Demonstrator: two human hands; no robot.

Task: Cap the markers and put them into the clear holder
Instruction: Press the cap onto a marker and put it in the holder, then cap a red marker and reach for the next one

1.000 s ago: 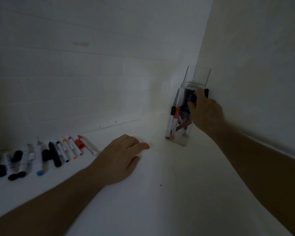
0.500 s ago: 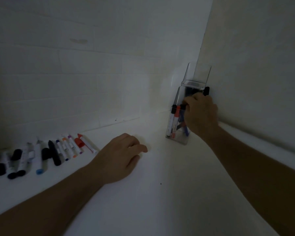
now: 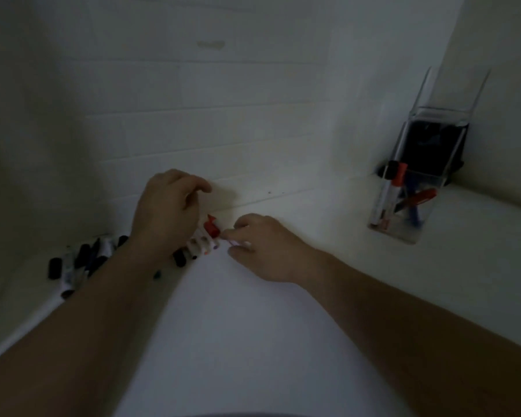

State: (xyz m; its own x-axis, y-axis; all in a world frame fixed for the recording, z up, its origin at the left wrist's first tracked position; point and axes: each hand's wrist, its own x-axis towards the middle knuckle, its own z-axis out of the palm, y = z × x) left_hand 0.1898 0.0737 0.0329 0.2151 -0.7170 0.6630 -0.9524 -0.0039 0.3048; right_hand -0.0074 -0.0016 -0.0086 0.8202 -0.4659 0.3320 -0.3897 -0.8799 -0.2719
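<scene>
1. The right hand (image 3: 263, 248) pinches a white marker (image 3: 238, 242) lying on the table (image 3: 253, 341).
2. The left hand (image 3: 166, 212) hovers, fingers loosely curled, holding nothing, above the marker row (image 3: 82, 263).
3. The clear holder (image 3: 409, 188) stands in the corner, well apart, with markers inside.

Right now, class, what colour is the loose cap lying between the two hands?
Red cap, seen in the head view.

The right hand (image 3: 265, 248) left the clear holder (image 3: 403, 203) and now pinches a marker (image 3: 238, 242) beside the left hand (image 3: 166, 212)
</scene>
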